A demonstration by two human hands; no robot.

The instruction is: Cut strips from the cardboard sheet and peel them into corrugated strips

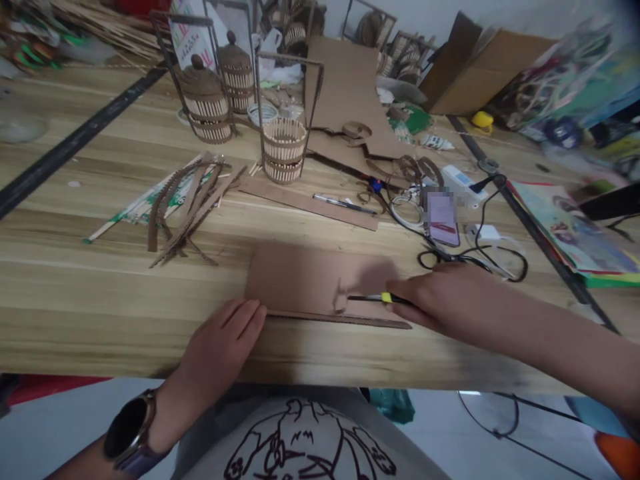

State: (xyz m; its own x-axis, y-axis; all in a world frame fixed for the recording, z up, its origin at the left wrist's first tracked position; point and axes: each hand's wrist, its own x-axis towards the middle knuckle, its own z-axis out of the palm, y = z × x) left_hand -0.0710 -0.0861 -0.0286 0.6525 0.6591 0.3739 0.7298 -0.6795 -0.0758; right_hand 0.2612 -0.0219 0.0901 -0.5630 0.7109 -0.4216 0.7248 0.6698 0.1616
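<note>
A flat brown cardboard piece (295, 280) lies on the wooden table in front of me, with a narrow strip along its near edge. My left hand (227, 340) rests flat, its fingertips at the cardboard's near left corner; it grips nothing. Closed around a slim black-and-yellow utility knife (387, 297), my right hand (425, 297) is over the right part of the cardboard. The tool's thin shaft points left, and blur makes its exact form hard to read. Beside its tip is a small curled mark or scrap (341, 298).
Cut cardboard strips (187, 207) lie to the left. A small stick basket (284, 150) with a tall handle stands behind. A long cardboard strip (300, 202) bears a pen (344, 203). At right are a phone (443, 217), scissors (445, 257) and cables.
</note>
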